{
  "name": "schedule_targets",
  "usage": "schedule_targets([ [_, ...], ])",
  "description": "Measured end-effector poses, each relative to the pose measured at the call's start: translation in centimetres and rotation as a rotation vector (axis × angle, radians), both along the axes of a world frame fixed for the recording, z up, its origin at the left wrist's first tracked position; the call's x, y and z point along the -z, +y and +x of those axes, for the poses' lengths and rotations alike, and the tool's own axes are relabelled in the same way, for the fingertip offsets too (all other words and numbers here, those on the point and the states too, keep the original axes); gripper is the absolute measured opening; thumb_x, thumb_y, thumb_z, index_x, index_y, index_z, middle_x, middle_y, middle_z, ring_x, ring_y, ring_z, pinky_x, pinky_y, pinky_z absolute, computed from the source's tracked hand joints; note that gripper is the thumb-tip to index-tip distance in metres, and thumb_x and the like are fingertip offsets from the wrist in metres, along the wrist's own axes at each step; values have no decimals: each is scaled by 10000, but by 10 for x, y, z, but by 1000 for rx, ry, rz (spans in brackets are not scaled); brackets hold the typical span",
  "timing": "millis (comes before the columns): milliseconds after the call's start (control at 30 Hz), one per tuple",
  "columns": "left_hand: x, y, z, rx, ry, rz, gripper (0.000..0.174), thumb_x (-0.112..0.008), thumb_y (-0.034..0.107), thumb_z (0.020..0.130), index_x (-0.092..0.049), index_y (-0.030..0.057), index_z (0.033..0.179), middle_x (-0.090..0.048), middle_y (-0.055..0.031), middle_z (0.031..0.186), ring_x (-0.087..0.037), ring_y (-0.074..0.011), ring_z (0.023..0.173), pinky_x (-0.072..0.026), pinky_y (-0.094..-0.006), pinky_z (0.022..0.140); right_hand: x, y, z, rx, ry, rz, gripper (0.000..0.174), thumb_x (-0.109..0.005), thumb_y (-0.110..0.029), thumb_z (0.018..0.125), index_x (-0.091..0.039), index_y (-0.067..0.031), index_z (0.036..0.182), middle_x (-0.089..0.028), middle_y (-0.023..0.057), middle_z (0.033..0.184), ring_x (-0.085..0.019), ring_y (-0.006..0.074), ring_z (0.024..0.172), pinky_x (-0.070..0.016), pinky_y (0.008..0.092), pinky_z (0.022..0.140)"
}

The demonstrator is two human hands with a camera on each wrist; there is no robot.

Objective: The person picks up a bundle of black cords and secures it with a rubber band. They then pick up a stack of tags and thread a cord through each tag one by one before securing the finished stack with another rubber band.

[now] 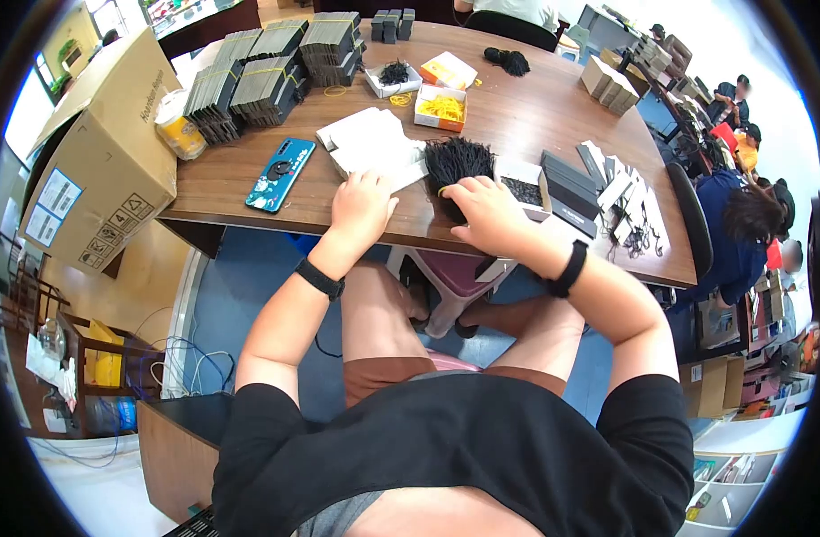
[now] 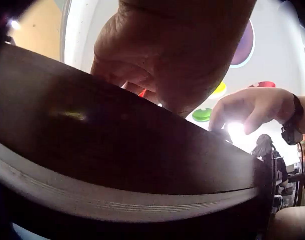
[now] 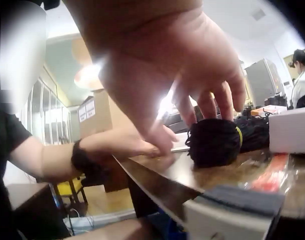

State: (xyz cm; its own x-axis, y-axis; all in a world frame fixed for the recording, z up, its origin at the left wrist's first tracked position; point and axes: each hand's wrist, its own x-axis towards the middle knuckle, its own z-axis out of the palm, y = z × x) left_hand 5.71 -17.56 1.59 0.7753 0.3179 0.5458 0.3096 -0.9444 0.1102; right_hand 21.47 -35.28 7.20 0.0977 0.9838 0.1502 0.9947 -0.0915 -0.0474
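Observation:
My left hand rests at the table's near edge, its fingers on the lower edge of some flat white sheets. In the left wrist view the tabletop edge hides most of those fingertips. Beside them lies a thick bundle of black cords, bound with a yellow band. My right hand reaches over its near end, fingers curled down behind the bundle in the right wrist view, thumb apart on the near side. An open white box of small black pieces stands right of the bundle.
A blue-cased phone lies at left. Banded grey stacks, a carton and a box of yellow rubber bands stand around. Dark flat boxes and white tags with black cords lie at right.

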Motion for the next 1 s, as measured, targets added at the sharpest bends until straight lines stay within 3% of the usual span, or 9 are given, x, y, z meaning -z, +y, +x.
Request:
schedule_targets([
  [200,3,13,8,30,77,107,151,-693,173,776,-624,45,815,-595,-114,867,-601,-301,872,-522,-406,728,-15,-53,-2,80,158,249,437,-741,-191,740,-601,-64,1134,-594,120,1144,-521,331,1127,-419,436,961],
  [400,9,19,19,10,66,207,95,-646,128,761,-609,45,734,-584,-121,791,-606,-295,814,-517,-411,711,6,-104,29,481,208,472,317,-711,-136,777,-636,-47,1071,-634,151,1108,-542,349,1109,-426,421,962],
  [467,5,17,22,7,75,228,91,-649,125,750,-605,47,730,-585,-117,779,-606,-292,808,-515,-409,709,24,-117,33,510,241,505,278,-704,-131,783,-646,-51,1043,-640,143,1084,-556,344,1084,-434,418,947],
  [533,1,22,26,3,96,289,39,-613,101,739,-617,62,739,-623,-113,780,-632,-286,788,-530,-401,682,40,-127,37,491,278,519,277,-713,-146,770,-652,-59,1027,-638,125,1075,-566,337,1060,-441,426,927],
  [700,-5,38,27,-61,96,208,95,-628,132,805,-599,46,834,-602,-122,854,-628,-311,803,-530,-426,687,50,-152,52,572,306,618,223,-687,-119,780,-665,-60,994,-655,129,1053,-575,323,1048,-447,414,916],
  [800,-14,25,30,-236,103,113,169,-669,177,820,-589,44,886,-584,-126,932,-613,-326,866,-527,-433,715,53,-160,58,592,311,624,226,-683,-117,781,-661,-65,1000,-646,115,1065,-565,320,1052,-447,410,912],
  [1000,-10,34,33,-326,109,71,249,-720,232,808,-588,73,946,-577,-138,979,-561,-352,966,-495,-456,799,65,-155,71,610,187,637,276,-680,-113,765,-650,-83,1038,-606,84,1136,-522,307,1108,-408,423,954],
])
